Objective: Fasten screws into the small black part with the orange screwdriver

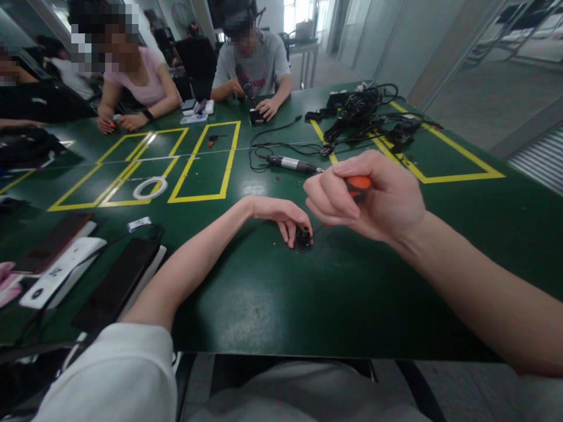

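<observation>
My left hand (285,215) is closed round the far side of a small, dark round part (302,239) standing on the green table. A short brass-coloured piece shows at the top of the part. My right hand (367,196) is wrapped round a screwdriver (359,183) with an orange and black handle. Its thin shaft slants down and left from my fist towards the side of the part. Whether the tip touches the part, I cannot tell.
Beyond my hands lies a corded, pen-shaped power tool (292,164). Tangled black cables (363,111) cover the back right. A white tape ring (150,187) lies left of centre. Phones (116,284) and a white power strip (64,272) sit at left. Co-workers (253,64) sit opposite.
</observation>
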The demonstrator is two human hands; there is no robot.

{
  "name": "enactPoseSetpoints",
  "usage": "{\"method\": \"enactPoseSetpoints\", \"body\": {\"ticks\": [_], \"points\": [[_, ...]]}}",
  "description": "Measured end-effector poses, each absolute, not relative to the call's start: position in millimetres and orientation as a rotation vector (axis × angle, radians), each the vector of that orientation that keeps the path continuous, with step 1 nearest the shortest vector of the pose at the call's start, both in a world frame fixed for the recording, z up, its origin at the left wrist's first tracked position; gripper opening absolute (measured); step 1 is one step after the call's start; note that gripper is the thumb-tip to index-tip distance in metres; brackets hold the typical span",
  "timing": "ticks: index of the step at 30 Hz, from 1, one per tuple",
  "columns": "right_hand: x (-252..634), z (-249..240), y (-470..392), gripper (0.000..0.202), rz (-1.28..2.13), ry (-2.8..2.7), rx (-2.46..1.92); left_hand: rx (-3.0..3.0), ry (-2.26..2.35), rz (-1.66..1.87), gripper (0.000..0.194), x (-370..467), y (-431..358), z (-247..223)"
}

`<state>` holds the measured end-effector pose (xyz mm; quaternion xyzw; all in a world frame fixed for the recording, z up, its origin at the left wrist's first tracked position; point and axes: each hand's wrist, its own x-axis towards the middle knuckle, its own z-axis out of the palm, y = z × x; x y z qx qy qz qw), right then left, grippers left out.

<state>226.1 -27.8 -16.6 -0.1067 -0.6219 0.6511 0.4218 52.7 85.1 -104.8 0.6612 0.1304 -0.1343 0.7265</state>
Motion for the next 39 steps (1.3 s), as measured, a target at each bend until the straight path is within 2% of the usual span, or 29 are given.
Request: {"method": "enactPoseSetpoints", "body": {"ticks": [7,12,18,25,33,36,39], "points": [[222,-18,-29,0.032,1.621,-1.435,-0.236,1.482,0.316,-0.292,0.047,54,85,-106],[219,-17,-33,0.041,1.622,-1.464,-0.283,1.467,0.3,-0.29,0.046,55,86,-107],[223,-21,-31,0.028,1.633,-1.394,-0.253,1.482,0.319,-0.299,0.045,55,84,-105],[224,-17,-34,0.039,1.593,-1.389,-0.41,1.486,0.366,-0.293,0.04,56,79,-103],[221,-19,-34,0.036,1.614,-1.406,-0.259,1.474,0.365,-0.29,0.044,55,81,-105],[217,-20,-39,0.039,1.596,-1.427,-0.232,1.479,0.375,-0.286,0.04,56,80,-105],[215,-21,-45,0.033,1.619,-1.406,-0.228,1.517,0.383,-0.26,0.033,55,77,-105]]}}
